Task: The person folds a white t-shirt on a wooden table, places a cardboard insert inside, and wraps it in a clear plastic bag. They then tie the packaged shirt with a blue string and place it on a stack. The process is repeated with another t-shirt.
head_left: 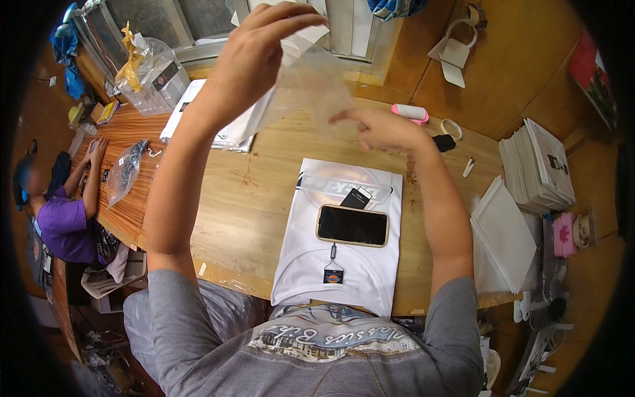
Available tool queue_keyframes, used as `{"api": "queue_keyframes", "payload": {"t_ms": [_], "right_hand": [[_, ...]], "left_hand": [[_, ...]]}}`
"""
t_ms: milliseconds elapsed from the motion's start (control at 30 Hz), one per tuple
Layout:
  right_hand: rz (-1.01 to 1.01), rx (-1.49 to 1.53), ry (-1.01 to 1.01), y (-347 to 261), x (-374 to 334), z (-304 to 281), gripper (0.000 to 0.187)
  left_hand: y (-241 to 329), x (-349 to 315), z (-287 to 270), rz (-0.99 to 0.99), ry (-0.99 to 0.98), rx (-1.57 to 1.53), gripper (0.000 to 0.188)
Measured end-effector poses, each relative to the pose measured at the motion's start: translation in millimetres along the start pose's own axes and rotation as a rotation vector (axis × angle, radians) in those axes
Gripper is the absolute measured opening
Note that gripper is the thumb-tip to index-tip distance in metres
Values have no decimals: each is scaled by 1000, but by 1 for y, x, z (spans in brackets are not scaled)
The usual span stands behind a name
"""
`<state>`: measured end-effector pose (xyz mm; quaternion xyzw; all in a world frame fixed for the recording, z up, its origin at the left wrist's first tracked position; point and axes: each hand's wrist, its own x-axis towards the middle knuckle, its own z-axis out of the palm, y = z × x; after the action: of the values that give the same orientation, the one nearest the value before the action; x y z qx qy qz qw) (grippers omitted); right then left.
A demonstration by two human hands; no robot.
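High over the far part of the table, my left hand point(261, 49) grips a clear plastic bag point(309, 86), which hangs down to the right. At the bag's lower right edge is my right hand point(390, 130), index finger stretched out and the other fingers bent; whether the fingertip touches the film is hard to see. Below it lies a folded white T-shirt point(296, 245) with a print at its far end. On the shirt rest a smartphone point(352, 225) with a dark screen, a black card tag point(356, 198) and a small black hang tag point(333, 274) on a cord.
Packed white garments point(238, 132) lie at the far left of the wooden table point(231, 192). To the right are a pink-ended thread spool point(410, 113), a tape roll point(452, 128), plastic sheets point(506, 245) and a stack of bags point(537, 162). A person in purple point(63, 221) sits at left.
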<state>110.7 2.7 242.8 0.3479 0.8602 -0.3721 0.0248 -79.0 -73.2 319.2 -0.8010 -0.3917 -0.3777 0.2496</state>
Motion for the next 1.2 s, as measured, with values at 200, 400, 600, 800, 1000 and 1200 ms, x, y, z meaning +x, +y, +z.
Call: {"api": "queue_keyframes", "payload": {"t_ms": [200,400,600,800,1000,1200], "right_hand": [[-415,58,703,-36,-30,35,42],[-361,-203,1230,-5,7,33,31],[-575,648,1049,17,-12,-19,47],[-459,229,851,7,9,31,80],[-469,449,879,-27,26,103,75],[-356,536,1096,-58,46,118,39]], "left_hand": [[-6,-12,3,-129,-18,-47,49],[7,3,5,-90,-3,-118,50],[-33,-18,-10,-170,-225,74,29],[-21,-8,-2,-189,-131,50,25],[-2,8,-5,-175,63,294,23],[12,6,12,-213,82,384,20]]}}
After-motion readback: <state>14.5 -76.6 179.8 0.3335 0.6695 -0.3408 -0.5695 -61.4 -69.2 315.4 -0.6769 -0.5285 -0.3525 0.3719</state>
